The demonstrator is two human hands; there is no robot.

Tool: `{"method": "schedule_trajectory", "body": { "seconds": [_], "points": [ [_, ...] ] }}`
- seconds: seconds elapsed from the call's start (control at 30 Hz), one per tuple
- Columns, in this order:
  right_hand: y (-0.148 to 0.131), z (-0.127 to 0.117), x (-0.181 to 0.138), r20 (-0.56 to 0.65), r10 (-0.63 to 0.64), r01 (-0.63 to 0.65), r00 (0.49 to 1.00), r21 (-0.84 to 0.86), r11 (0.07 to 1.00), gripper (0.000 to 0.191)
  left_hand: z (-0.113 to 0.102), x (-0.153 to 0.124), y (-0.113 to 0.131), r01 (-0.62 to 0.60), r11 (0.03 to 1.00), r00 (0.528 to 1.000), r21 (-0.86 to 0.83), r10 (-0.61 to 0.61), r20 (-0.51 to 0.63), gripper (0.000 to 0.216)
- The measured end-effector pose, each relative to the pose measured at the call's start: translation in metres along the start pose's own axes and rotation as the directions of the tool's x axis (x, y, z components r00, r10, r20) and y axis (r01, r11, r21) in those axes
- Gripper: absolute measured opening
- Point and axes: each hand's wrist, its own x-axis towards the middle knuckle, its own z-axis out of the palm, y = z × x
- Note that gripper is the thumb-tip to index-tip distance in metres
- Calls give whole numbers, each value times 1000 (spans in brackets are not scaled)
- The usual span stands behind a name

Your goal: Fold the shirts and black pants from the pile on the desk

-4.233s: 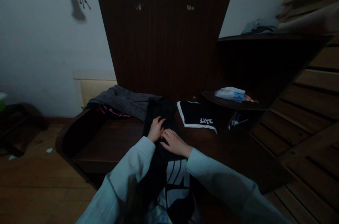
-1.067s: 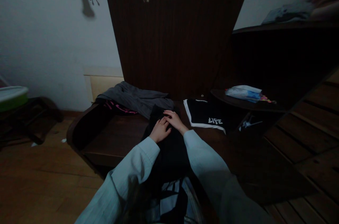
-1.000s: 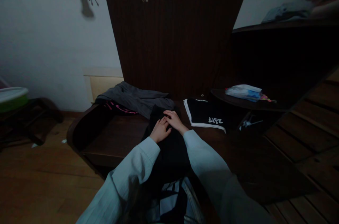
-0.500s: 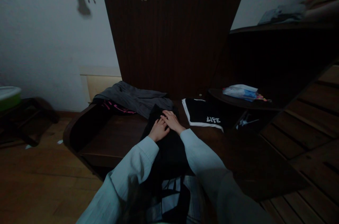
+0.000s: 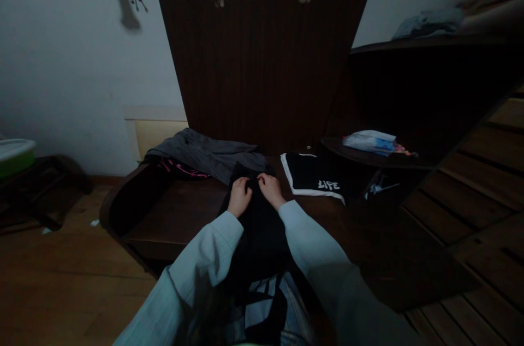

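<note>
A long black garment lies stretched along the dark wooden surface toward me, its near end hanging at my lap. My left hand and my right hand sit side by side at its far end, fingers curled and pinching the top edge of the cloth. Both sleeves are pale blue. A folded black garment with white trim and the word "LIFE" lies just right of my right hand.
A grey garment over a black-and-pink one is heaped at the back left. A curved shelf holds a blue-white packet. A tall dark wardrobe stands behind. Wooden slats run on the right; a green-rimmed basin sits far left.
My hands slid up the black garment to its far end. In the last half second their flat fingers curled and gripped the top edge.
</note>
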Motion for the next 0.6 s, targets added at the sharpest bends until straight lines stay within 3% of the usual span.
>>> {"method": "schedule_trajectory", "body": {
  "seconds": [0.1, 0.3, 0.43, 0.6],
  "points": [
    [-4, -1, -1, 21, -54, 55, 998, -52, 997, 24, 3, 1, 2, 31, 992, 994, 121, -44, 102, 34],
    [-7, -2, -2, 74, -102, 111, 992, -133, 985, 24, -8, 18, 4, -72, 950, 956, 304, -21, 291, 30],
    [-8, -1, -4, 129, -221, 243, 967, -192, 951, 25, -14, 31, -4, -79, 959, 960, 272, 0, 281, 25],
    [-10, -2, -6, 170, -309, 343, 936, -239, 908, 30, -13, 27, -13, -90, 977, 978, 195, 49, 205, 28]
  ]
}}
